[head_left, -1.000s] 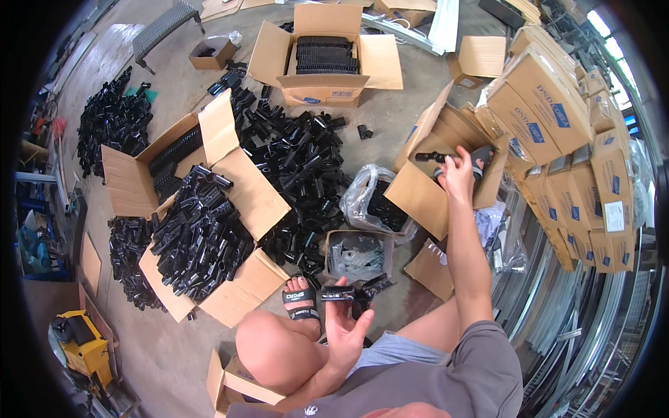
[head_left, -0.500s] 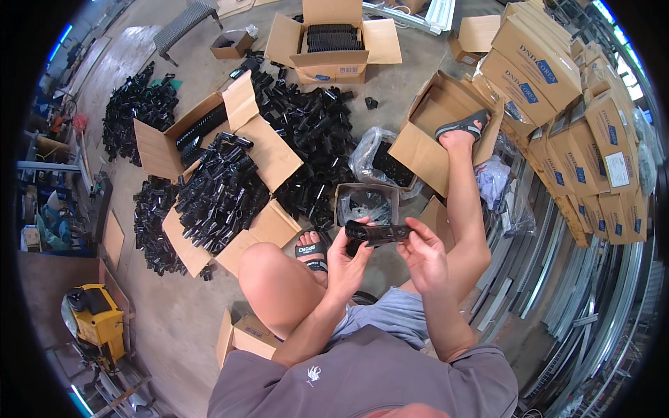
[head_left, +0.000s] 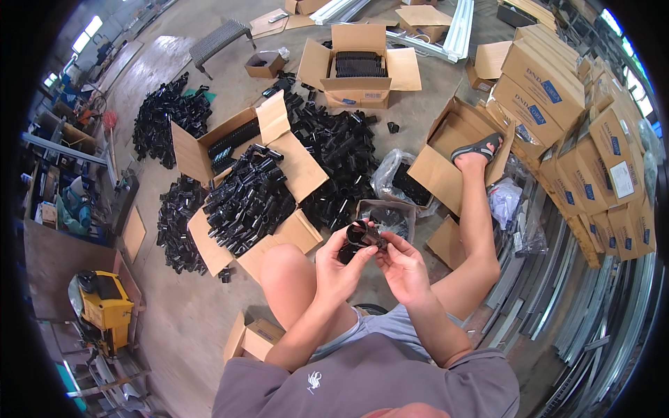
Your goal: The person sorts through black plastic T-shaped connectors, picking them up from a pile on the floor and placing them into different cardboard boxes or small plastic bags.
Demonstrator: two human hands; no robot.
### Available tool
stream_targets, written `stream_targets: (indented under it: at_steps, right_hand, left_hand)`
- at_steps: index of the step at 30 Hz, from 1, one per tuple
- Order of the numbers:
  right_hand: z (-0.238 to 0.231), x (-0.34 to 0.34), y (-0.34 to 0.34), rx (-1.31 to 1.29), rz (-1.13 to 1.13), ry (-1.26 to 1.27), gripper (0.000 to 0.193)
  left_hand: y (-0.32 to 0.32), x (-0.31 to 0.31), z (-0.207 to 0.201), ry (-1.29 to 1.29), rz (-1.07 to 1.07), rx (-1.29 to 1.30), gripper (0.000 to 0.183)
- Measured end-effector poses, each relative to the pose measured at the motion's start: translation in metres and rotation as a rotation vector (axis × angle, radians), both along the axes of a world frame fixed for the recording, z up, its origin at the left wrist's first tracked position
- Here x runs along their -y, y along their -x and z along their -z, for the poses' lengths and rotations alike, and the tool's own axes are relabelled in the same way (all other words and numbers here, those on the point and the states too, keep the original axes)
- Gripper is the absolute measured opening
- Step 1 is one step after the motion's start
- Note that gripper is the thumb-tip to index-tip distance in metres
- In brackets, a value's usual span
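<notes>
Both left hand (head_left: pixel 336 270) and right hand (head_left: pixel 405 273) have their grip on black tubular fittings (head_left: pixel 358 235); boxed rows (head_left: pixel 359 65) sit stacked, heaps (head_left: pixel 338 155) still loose.

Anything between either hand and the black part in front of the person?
Nothing visible. The left hand and right hand both hold the black part directly, with bare fingers. The small open carton sits beyond it, not in between.

Stacked cartons (head_left: pixel 601 155): lettering (head_left: pixel 532 77), blue diamond marks (head_left: pixel 551 91), one white label (head_left: pixel 618 168). Grey shirt (head_left: pixel 390 373): white emblem (head_left: pixel 314 380).
</notes>
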State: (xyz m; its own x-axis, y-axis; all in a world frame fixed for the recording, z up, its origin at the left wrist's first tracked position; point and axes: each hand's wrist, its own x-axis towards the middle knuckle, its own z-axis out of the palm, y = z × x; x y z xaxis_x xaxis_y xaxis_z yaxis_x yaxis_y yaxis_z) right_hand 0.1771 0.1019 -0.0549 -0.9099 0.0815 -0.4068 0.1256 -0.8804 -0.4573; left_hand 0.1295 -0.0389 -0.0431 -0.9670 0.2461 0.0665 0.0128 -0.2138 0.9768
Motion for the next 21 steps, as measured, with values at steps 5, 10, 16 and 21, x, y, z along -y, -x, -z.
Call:
stream_targets:
  at_steps: [5, 10, 16, 21]
  right_hand:
    - [0.001, 0.003, 0.006, -0.096, 0.014, -0.082, 0.025]
    - [0.002, 0.008, 0.013, -0.073, 0.055, -0.098, 0.025]
    - [0.002, 0.000, 0.023, -0.080, 0.058, -0.070, 0.025]
    - [0.011, -0.005, 0.033, -0.090, 0.031, -0.035, 0.025]
  left_hand:
    - [0.011, 0.010, -0.018, 0.144, 0.037, 0.008, 0.047]
    - [0.025, 0.016, -0.028, 0.308, 0.070, -0.041, 0.044]
    - [0.046, 0.007, -0.052, 0.447, 0.163, -0.225, 0.039]
    - [0.051, -0.001, -0.038, 0.271, 0.079, -0.119, 0.033]
